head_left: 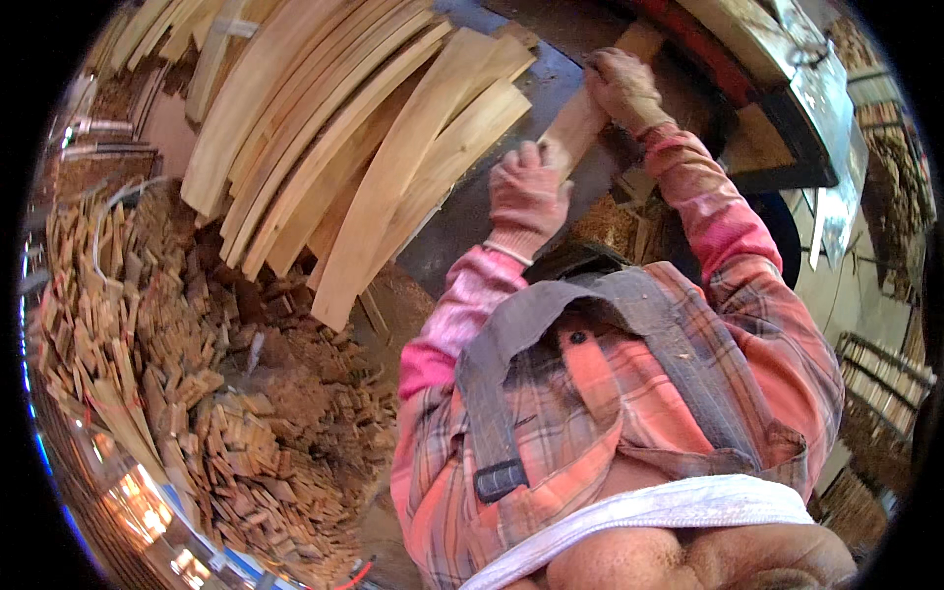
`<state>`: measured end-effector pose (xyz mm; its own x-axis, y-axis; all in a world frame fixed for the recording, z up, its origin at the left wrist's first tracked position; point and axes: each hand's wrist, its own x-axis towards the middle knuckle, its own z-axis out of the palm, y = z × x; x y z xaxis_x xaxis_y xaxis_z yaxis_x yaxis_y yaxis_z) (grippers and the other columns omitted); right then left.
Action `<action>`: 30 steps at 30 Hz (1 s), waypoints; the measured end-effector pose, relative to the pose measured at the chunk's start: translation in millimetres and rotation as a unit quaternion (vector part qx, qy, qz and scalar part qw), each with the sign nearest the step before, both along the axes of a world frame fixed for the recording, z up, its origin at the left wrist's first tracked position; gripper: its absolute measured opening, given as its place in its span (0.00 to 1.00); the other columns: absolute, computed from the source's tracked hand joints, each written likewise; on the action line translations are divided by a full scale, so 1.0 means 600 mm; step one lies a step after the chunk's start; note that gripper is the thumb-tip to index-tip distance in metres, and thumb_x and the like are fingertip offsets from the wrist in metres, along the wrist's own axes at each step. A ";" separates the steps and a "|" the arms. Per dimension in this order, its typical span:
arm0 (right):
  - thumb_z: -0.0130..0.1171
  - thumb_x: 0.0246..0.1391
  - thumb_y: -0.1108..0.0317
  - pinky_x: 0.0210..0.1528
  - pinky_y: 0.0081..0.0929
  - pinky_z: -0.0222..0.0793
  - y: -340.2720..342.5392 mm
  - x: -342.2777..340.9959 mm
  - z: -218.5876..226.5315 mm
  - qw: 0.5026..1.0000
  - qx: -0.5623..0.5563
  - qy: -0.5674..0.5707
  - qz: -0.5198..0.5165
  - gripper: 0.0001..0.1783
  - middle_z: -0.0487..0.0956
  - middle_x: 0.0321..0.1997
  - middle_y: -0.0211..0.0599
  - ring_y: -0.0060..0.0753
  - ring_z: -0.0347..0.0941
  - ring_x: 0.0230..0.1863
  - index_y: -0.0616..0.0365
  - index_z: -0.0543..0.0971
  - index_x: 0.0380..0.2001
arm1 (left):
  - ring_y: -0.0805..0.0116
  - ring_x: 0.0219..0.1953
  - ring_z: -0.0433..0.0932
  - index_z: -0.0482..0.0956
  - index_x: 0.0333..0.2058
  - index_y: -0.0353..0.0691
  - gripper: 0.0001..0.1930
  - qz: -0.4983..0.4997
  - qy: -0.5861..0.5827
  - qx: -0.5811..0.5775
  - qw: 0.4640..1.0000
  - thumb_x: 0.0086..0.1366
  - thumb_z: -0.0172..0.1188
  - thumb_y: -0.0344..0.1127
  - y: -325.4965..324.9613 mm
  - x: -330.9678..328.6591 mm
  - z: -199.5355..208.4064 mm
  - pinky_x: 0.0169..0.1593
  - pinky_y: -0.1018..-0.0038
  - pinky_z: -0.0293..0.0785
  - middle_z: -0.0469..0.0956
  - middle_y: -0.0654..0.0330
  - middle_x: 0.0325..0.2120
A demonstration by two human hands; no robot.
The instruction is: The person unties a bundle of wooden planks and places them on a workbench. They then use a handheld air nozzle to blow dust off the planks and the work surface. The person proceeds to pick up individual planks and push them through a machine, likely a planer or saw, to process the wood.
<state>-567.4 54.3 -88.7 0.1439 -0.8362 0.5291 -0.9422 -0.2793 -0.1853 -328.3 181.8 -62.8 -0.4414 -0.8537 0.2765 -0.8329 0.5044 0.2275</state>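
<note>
A narrow wooden board (578, 126) lies on the dark metal table (454, 228), slanting away from me. My right hand (627, 90) is over its far part, fingers bent down around the edge. Nearer to me, my left hand (528, 194) is by the board's near end with its fingers stretched forward. Whether its fingertips press on the board is hard to tell. Both hands look covered by pale, dusty gloves. Left of them, a stack of long, slightly curved wooden boards (369, 162) rests partly on the table, several ends jutting over its near side.
A large heap of wood offcuts (226, 393) and sawdust fills the floor at left. On the right stands a machine part with a dark frame (787, 177) and shiny sheet metal (831, 128). Wood chips (608, 226) lie just in front of my body. More bundled slats (885, 379) stand far right.
</note>
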 end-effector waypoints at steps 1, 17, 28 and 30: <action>0.57 0.51 0.56 0.45 0.47 0.75 0.003 0.005 0.018 0.998 0.064 0.021 -0.013 0.16 0.81 0.40 0.44 0.55 0.78 0.43 0.51 0.82 0.39 | 0.51 0.44 0.72 0.77 0.48 0.37 0.27 0.008 0.002 0.019 1.000 0.52 0.66 0.48 -0.006 -0.004 0.009 0.43 0.56 0.69 0.70 0.53 0.41; 0.60 0.53 0.64 0.54 0.45 0.69 0.058 0.199 0.129 0.926 0.165 0.002 0.339 0.16 0.80 0.48 0.42 0.52 0.73 0.51 0.55 0.80 0.44 | 0.48 0.55 0.72 0.71 0.55 0.40 0.31 0.286 -0.035 -0.118 0.950 0.53 0.69 0.41 0.073 0.234 0.089 0.60 0.56 0.65 0.73 0.52 0.52; 0.61 0.49 0.63 0.55 0.45 0.69 0.104 0.256 0.174 0.903 0.116 -0.011 0.413 0.18 0.78 0.54 0.35 0.44 0.74 0.55 0.52 0.79 0.45 | 0.45 0.51 0.74 0.68 0.58 0.45 0.40 0.357 -0.092 0.049 0.928 0.44 0.74 0.43 0.134 0.275 0.128 0.54 0.55 0.71 0.75 0.48 0.48; 0.62 0.46 0.64 0.56 0.46 0.69 0.115 0.235 0.186 0.911 0.084 -0.026 0.402 0.20 0.78 0.54 0.35 0.45 0.73 0.56 0.52 0.78 0.46 | 0.46 0.48 0.76 0.70 0.55 0.43 0.38 0.304 -0.064 0.012 0.950 0.44 0.74 0.42 0.139 0.238 0.119 0.52 0.56 0.73 0.75 0.48 0.45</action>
